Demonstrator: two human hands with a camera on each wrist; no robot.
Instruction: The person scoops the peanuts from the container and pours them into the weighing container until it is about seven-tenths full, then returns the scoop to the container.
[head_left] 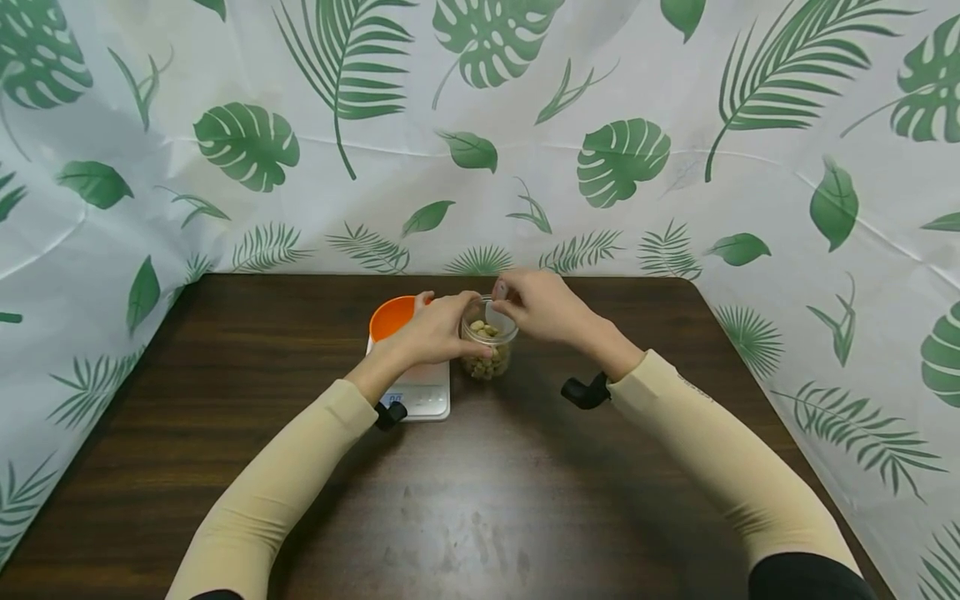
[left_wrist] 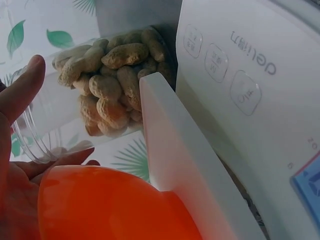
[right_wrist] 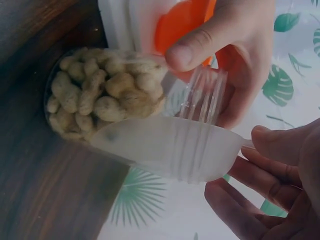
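On the far left of your work, the orange bowl (head_left: pixel 392 315) is sitting on the white scale (head_left: pixel 431 406), just beside the jar; its display is too small to read surely. Your left hand (head_left: pixel 423 329) is crossing in front of the bowl, so you probably want that wrist held high, since leaning on bowl or scale could spoil a reading.

That same hand is gripping the clear jar (head_left: pixel 501 343) at its neck, thumb on one side and fingers on the other. The jar is standing on the table (head_left: pixel 480 500), right next to the scale, and this hold is likely your best guard against tipping; firm but gentle pressure should do.

Inside, the peanuts (right_wrist: pixel 82 95) are filling the lower part. The translucent scoop (right_wrist: pixel 212 145) is reaching down through the mouth along the wall, its tip among the nuts. Whether it is carrying any, you cannot tell from here. Sliding the tip under them, rather than stabbing down, should load it better.

At the right, your right hand (head_left: pixel 551 304) is pinching the scoop's thin handle between thumb and fingers. A slow, level lift would likely spill least at the rim.
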